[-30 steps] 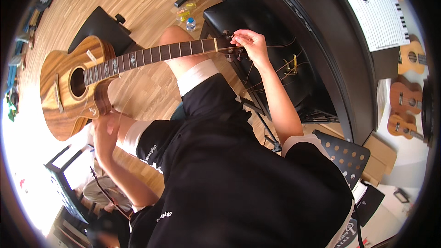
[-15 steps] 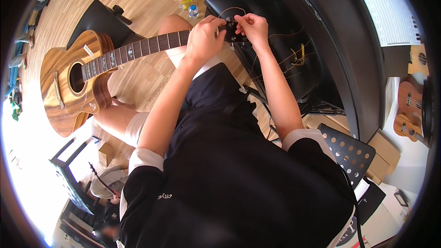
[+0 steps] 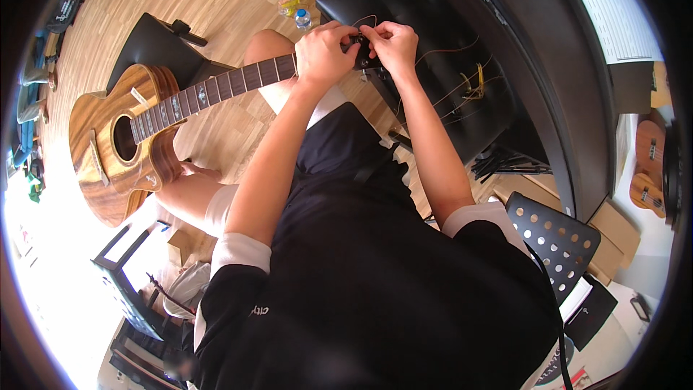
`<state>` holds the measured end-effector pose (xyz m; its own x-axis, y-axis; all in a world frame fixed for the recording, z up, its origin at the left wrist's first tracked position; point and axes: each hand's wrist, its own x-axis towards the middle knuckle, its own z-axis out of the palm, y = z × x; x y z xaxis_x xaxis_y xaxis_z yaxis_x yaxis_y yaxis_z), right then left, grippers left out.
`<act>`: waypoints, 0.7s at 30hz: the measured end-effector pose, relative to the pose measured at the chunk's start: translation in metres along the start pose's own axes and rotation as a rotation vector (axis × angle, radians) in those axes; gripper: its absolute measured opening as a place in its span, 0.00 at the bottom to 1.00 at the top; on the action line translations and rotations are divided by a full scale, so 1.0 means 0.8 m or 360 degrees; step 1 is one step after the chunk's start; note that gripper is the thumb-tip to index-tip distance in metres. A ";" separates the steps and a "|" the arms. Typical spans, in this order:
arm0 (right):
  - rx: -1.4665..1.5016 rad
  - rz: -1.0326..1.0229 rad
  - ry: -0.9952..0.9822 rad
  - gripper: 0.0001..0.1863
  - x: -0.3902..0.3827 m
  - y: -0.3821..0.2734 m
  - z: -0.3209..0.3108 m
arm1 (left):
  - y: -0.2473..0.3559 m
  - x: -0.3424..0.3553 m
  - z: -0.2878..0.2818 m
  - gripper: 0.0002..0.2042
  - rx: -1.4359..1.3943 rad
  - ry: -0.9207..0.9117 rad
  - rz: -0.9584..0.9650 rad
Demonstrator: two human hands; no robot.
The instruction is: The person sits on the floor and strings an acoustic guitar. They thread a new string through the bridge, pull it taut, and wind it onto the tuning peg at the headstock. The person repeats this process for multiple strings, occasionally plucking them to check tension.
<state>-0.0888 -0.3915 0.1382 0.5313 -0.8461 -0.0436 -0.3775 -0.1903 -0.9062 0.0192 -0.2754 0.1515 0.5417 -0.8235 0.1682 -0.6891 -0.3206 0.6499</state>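
A wood-grain acoustic guitar (image 3: 97,159) lies across my legs, its dark neck (image 3: 216,87) running up to the right toward a black headstock (image 3: 364,58) with tuning pegs. My left hand (image 3: 323,54) is closed on the headstock where it joins the neck. My right hand (image 3: 390,47) pinches a thin string (image 3: 372,18) beside the pegs, which are partly hidden by my fingers. More loose strings and some yellow bits (image 3: 476,83) lie on a black padded bench (image 3: 462,123) just beyond.
A black piano (image 3: 534,79) borders the right. A bottle (image 3: 302,20) and wrappers are on the floor. A black chair (image 3: 151,43) stands behind the guitar. Music stands (image 3: 548,235) are at lower right and left. Ukuleles (image 3: 646,191) hang at far right; another person (image 3: 184,285) is at lower left.
My left hand has come up from the guitar's body at lower left to the headstock, beside my right hand. A curved string now rises above the pegs between my hands.
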 end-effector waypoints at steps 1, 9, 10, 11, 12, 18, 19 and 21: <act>0.0010 -0.0015 -0.0025 0.13 0.000 -0.001 -0.001 | 0.000 0.000 0.000 0.11 -0.0004 0.0002 -0.0007; 0.0108 0.0072 -0.0023 0.11 -0.002 -0.002 -0.004 | -0.001 0.000 0.003 0.10 0.0019 0.0040 0.0022; 0.0132 0.0092 -0.0007 0.11 -0.002 -0.001 -0.004 | -0.002 0.000 0.004 0.10 0.0016 0.0038 0.0022; 0.0155 0.0112 0.0010 0.11 -0.002 0.000 -0.004 | -0.003 0.000 0.005 0.10 0.0014 0.0035 0.0023; 0.0147 0.0113 0.0005 0.11 -0.002 -0.001 -0.004 | -0.003 0.000 0.005 0.10 0.0020 0.0035 0.0025; 0.0131 0.0114 -0.0004 0.11 -0.003 -0.001 -0.004 | -0.003 0.000 0.005 0.11 0.0032 0.0038 0.0038; 0.0138 0.0112 -0.0002 0.11 -0.002 0.000 -0.004 | -0.003 0.000 0.005 0.11 0.0025 0.0042 0.0039; 0.0154 0.0117 0.0003 0.11 -0.003 -0.001 -0.003 | -0.003 0.000 0.005 0.10 0.0019 0.0049 0.0040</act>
<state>-0.0913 -0.3907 0.1403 0.5037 -0.8568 -0.1108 -0.3404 -0.0789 -0.9370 0.0190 -0.2761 0.1467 0.5389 -0.8165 0.2072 -0.7082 -0.3060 0.6362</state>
